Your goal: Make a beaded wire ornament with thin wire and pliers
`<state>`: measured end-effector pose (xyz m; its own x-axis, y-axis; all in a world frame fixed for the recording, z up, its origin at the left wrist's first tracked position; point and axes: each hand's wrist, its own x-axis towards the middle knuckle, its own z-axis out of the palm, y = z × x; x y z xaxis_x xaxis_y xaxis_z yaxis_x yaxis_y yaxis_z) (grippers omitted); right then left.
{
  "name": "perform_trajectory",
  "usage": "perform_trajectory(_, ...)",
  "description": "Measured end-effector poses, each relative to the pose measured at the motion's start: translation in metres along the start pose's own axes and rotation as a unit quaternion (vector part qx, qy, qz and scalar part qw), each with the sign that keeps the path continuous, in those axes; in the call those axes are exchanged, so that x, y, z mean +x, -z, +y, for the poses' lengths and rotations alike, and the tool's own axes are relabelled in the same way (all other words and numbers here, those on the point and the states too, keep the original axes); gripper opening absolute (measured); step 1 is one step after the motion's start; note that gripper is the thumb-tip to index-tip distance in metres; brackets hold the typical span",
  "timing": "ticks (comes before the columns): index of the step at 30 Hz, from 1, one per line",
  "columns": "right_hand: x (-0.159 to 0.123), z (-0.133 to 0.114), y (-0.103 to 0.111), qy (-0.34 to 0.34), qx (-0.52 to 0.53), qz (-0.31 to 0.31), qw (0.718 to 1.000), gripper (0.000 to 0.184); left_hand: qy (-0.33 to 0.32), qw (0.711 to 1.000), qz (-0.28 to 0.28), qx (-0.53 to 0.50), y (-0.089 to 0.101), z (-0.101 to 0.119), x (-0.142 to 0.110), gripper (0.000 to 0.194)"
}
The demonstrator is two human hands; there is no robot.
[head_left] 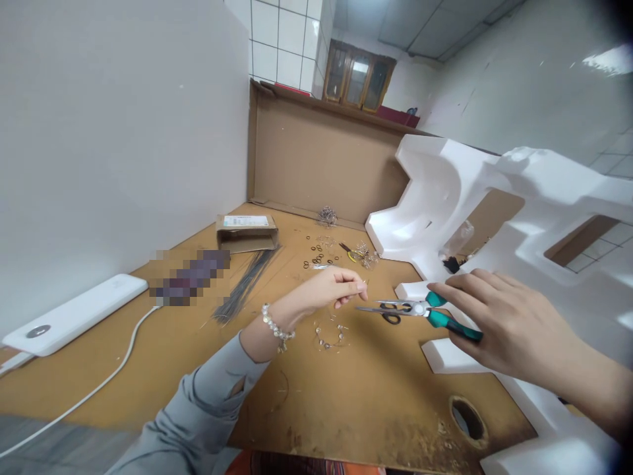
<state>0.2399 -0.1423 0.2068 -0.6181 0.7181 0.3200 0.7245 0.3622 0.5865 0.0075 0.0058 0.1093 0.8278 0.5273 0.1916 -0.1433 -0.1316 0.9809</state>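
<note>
My left hand (346, 286) is closed in a pinch, with what looks like a thin piece of wire (366, 282) glinting at the fingertips; most of it is hidden. In my right hand (504, 313) are long-nose pliers (419, 309) with green and black handles. Their jaws point left, slightly apart, just short of my left fingertips. Dark rings (391, 315) show by the jaws; whether they hang on them or lie below, I cannot tell. Below my left hand, a loose loop of clear beads (325, 344) lies on the wooden table (316, 402).
Several dark rings (316, 258), yellow-handled pliers (353, 256) and wire tangles (327, 215) lie farther back. Left are a bundle of straight wires (246, 285), a small cardboard box (247, 239) and a white power strip (79, 313). White foam (445, 185) borders the right side. A hole (468, 420) pierces the table.
</note>
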Motion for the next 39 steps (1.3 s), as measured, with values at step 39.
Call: perform_trajectory(39,0.015,-0.013,-0.001,0.107,-0.127,0.000,0.986,0.029,0.064,0.990,-0.043,-0.114,-0.001,-0.008,0.003,0.023)
